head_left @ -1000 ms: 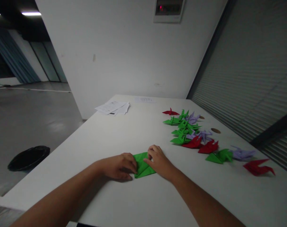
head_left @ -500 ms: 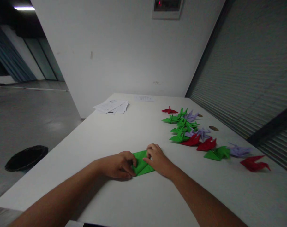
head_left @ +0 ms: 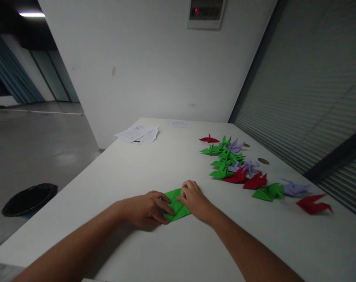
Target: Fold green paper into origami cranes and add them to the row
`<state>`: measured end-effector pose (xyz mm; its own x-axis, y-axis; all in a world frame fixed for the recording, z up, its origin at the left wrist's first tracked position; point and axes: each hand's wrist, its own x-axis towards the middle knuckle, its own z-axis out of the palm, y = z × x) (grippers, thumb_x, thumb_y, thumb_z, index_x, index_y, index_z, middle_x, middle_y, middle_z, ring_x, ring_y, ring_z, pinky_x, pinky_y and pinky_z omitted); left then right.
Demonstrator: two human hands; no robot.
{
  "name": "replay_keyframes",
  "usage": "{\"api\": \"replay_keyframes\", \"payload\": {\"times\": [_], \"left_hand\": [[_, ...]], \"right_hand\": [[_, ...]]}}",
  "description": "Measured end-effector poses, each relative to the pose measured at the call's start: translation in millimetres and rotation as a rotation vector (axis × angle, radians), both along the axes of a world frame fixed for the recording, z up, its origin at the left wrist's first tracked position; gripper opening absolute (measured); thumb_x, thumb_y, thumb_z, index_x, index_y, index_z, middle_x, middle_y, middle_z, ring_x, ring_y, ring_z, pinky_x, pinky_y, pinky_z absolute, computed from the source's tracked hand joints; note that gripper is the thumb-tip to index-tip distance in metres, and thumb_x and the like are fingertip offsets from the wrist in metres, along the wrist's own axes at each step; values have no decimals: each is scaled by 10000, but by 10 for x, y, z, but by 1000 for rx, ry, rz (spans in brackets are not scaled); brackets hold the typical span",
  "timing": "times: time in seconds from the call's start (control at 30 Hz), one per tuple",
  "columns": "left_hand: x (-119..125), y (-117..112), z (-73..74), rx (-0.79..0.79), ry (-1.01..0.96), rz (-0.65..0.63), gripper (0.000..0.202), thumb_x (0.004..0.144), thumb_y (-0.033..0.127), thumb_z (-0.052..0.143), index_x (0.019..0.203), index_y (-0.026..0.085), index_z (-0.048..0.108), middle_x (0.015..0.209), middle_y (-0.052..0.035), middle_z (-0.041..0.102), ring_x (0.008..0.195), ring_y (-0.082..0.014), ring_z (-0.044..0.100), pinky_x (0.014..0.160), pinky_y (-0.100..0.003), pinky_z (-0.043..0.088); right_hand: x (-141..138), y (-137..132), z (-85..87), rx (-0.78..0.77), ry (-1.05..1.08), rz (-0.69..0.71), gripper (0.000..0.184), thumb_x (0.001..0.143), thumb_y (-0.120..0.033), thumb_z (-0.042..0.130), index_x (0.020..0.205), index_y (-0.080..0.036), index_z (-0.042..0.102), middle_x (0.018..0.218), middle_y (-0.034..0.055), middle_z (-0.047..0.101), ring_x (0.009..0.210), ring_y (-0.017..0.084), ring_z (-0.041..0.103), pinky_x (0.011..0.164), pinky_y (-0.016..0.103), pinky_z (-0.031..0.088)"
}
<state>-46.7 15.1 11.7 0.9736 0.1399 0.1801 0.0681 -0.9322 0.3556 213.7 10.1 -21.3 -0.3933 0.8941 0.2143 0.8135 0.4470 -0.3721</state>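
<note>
Folded green paper (head_left: 179,206), one, flat on the near worktop (head_left: 131,176); left hand (head_left: 148,209), fingers spread over its left end; right hand (head_left: 195,200), fingers curled at its right end (pinching or merely resting, cannot tell). Paper cranes (head_left: 239,176), several, right.

- Cannot see left edge of green folded paper (head_left: 181,211), covered by left hand (head_left: 150,209).
- Cannot tell if pinched or only pressed at right end, hidden by right hand (head_left: 195,199).
- Cannot read print on loose sheets (head_left: 136,133); too small.
- Cannot count lilac paper cranes (head_left: 235,146) reliably, partly hidden among green paper cranes (head_left: 221,172).
- Cannot see top of wall-mounted box (head_left: 206,13), cropped by upper edge.
</note>
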Motion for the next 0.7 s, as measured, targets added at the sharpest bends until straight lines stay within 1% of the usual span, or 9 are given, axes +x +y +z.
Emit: {"api": "replay_keyframes", "payload": {"times": [0.1,0.2,0.3,0.37,0.43,0.53,0.6,0.63,0.7], "left_hand": [[-6,1,-2,-14,9,-12,241,957,195,609,1109,297,765,1280,-39,726,1282,-280,574,1132,-465,366],[-8,-13,23,-34,-4,1,235,940,189,631,1091,307,766,1241,-35,745,1299,-290,567,1139,-494,353],[0,-32,45,-74,8,19,237,921,186,651,1090,316,752,1231,-30,745,1346,-303,532,1193,-538,278],[14,-41,48,-114,27,20,256,907,189,665,1122,312,734,1258,-36,728,1393,-314,488,1218,-552,228],[37,-50,46,-151,38,7,289,905,201,673,1175,298,708,1268,-57,717,1393,-317,487,1229,-549,203],[84,-74,38,-166,28,19,387,925,202,649,1303,279,630,1252,-96,707,1289,-292,571,1216,-530,234],[115,-96,30,-126,10,56,482,930,191,634,1400,262,554,1256,-125,686,1237,-283,590,1193,-518,278],[128,-107,24,-95,4,74,511,930,187,632,1426,255,532,1250,-134,676,1218,-282,594,1183,-514,296],[142,-123,9,-28,-2,96,501,929,194,637,1419,258,552,1231,-137,662,1189,-284,598,1162,-507,324]], "right_hand": [[15,25,-49,32,-9,-25,230,866,-278,783,756,-207,594,1010,72,599,1041,255,539,955,393,447],[45,35,-54,59,-60,-84,277,845,-381,802,779,-211,593,982,71,592,1004,266,542,909,394,447],[73,33,-15,60,-123,-143,323,837,-472,790,809,-215,596,980,77,590,997,281,544,877,399,441],[79,31,13,53,-148,-160,335,841,-498,778,820,-215,600,999,88,595,1004,289,546,870,402,439],[76,33,32,52,-165,-168,342,844,-512,769,832,-212,605,1020,101,602,1017,299,547,872,410,437],[66,46,48,58,-176,-177,357,846,-537,757,844,-211,611,1036,113,609,1031,311,543,874,422,436],[62,57,56,57,-177,-175,369,849,-555,746,840,-212,610,1036,115,612,1028,311,542,869,422,436],[61,63,60,56,-178,-174,375,847,-561,745,834,-212,608,1029,112,613,1021,309,543,865,419,436],[61,71,62,57,-179,-171,384,836,-569,753,826,-215,605,1013,104,613,1010,304,543,859,412,434]]}}
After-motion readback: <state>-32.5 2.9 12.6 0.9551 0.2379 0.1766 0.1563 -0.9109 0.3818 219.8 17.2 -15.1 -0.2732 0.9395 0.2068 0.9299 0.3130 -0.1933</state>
